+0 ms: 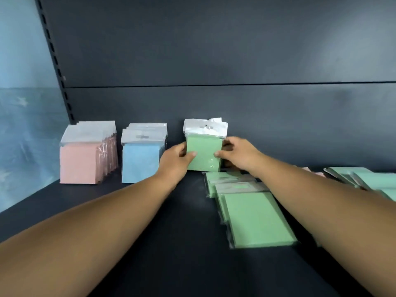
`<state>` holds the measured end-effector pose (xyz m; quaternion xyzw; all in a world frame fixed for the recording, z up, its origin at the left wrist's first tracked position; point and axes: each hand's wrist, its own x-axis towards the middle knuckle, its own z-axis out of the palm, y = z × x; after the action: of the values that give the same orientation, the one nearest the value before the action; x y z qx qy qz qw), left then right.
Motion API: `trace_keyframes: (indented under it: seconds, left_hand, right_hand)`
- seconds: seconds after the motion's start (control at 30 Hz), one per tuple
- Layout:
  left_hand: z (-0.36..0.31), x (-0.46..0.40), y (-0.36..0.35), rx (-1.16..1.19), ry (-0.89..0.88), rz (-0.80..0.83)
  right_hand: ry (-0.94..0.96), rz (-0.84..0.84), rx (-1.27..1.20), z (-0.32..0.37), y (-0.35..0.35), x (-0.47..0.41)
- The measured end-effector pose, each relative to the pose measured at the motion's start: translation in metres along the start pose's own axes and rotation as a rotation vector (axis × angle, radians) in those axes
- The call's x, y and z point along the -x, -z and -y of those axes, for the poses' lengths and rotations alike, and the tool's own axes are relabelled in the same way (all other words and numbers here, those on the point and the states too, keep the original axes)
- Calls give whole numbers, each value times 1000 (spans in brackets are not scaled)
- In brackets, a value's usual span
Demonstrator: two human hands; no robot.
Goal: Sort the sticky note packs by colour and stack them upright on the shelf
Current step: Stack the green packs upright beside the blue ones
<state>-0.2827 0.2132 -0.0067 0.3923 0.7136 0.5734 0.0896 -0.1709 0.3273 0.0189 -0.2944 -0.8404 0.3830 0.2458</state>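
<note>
Three upright rows of sticky note packs stand on the dark shelf (182, 243) against its back panel: a pink row (80, 163) at the left, a blue row (140, 162) beside it, and a green row (203, 152) in the middle. My left hand (174, 161) grips the green row's left side, thumb on the front pack. On its right side my right hand (237, 154) presses in the same way. Loose green packs (255, 217) lie flat on the shelf under my right forearm.
More flat packs, mostly mint green with a bit of pink showing (364, 179), lie piled at the far right of the shelf. A slotted upright (56, 67) and a pale blue side wall (23, 125) close off the left.
</note>
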Motion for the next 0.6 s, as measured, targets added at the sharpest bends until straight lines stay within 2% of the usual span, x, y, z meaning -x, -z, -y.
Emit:
trace_keyframes:
  seconds: [0.13,0.3,0.6]
  left_hand:
    - [5,1,-1,52,44,-17]
    - [7,3,-3,92,76,-28]
    - [6,0,-8,122,142,-97]
  right_hand:
    - [-19,5,47,-5,-9,1]
    - [-55,-13,252,-4,-7,11]
    - [-171,-12,197,-1,-8,7]
